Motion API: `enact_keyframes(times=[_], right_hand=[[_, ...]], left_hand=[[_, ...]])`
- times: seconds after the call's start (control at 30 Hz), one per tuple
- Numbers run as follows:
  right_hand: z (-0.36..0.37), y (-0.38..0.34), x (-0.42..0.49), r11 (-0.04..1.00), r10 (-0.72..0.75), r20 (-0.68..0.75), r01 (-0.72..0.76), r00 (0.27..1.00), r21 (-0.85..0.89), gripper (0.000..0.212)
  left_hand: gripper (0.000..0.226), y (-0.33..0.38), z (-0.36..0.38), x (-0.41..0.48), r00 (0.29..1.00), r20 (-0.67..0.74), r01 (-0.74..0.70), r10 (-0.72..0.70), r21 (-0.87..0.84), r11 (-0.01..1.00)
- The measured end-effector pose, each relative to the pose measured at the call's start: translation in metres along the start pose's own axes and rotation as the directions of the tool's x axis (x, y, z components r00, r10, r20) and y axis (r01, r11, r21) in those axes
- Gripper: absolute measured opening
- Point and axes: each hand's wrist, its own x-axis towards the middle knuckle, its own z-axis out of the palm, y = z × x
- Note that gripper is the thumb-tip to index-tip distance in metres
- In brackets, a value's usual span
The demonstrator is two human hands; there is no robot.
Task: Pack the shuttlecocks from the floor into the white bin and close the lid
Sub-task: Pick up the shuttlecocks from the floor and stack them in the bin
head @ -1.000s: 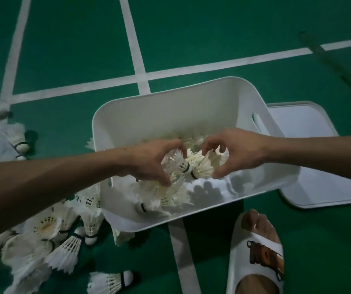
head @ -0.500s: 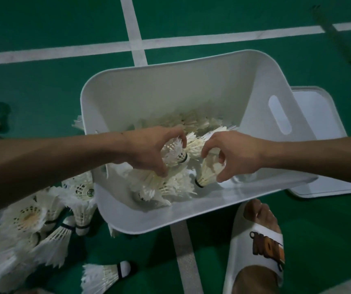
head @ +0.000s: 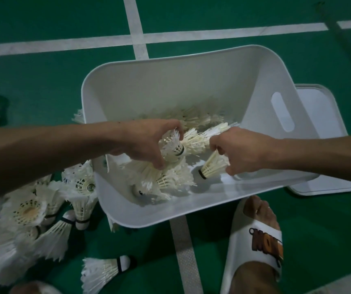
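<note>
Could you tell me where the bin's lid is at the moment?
In the head view, the lid lies flat on the floor at the right, partly hidden behind the right wall of the white bin, beyond the white sandal.

Both hands inside the open white bin on the green court floor. Left hand grips a shuttlecock; right hand pinches a second shuttlecock by its feathers, cork down-left. More lie in the bin. Lid flat on the floor at the bin's right side. Loose pile on the floor to the left. Slippered foot at lower right.
</note>
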Motion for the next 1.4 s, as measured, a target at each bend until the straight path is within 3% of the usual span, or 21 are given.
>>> enact_keyframes(times=[0.23,0.4,0.63,0.77,0.97,1.13,1.23,1.33,1.4], right_hand=[[-0.001,0.000,0.005,0.976,0.035,-0.061,-0.021,0.998,0.217,0.050],[0.016,-0.016,0.009,0.928,0.031,-0.016,-0.023,0.999,0.373,0.058],[0.026,-0.019,0.017,0.887,0.035,0.032,-0.046,0.999,0.460,0.059],[0.017,-0.010,0.015,0.832,0.065,0.042,-0.077,0.997,0.549,0.057],[0.032,-0.020,0.020,0.834,0.029,0.091,-0.075,0.995,0.547,0.064],[0.020,-0.010,0.014,0.697,-0.002,0.153,-0.108,0.988,0.709,0.065],[0.005,-0.001,0.005,0.696,-0.024,0.190,-0.120,0.982,0.708,0.055],[-0.015,0.009,-0.002,0.736,0.009,0.083,-0.063,0.997,0.674,0.048],[-0.024,0.008,-0.005,0.699,0.028,-0.067,0.029,0.997,0.715,0.064]], left_hand=[[0.066,0.002,0.001,-0.001,1.000,0.015,0.009,-0.009,0.005,1.000],[0.066,0.004,0.001,-0.001,1.000,0.020,0.014,-0.014,-0.014,1.000],[0.070,0.006,-0.009,-0.004,0.999,0.038,0.035,-0.030,-0.134,0.990],[0.069,0.005,-0.010,-0.004,1.000,0.018,0.025,-0.023,-0.121,0.992],[0.068,0.006,-0.008,-0.003,1.000,0.008,-0.004,0.005,-0.062,0.998],[0.070,0.004,-0.009,-0.003,0.999,0.023,-0.033,0.033,-0.038,0.999],[0.071,0.006,-0.010,0.000,0.998,0.044,-0.031,0.033,-0.059,0.998],[0.070,0.008,-0.012,0.002,0.997,0.064,-0.040,0.043,-0.055,0.998],[0.070,0.010,-0.012,0.003,0.997,0.057,-0.055,0.058,-0.063,0.996]])
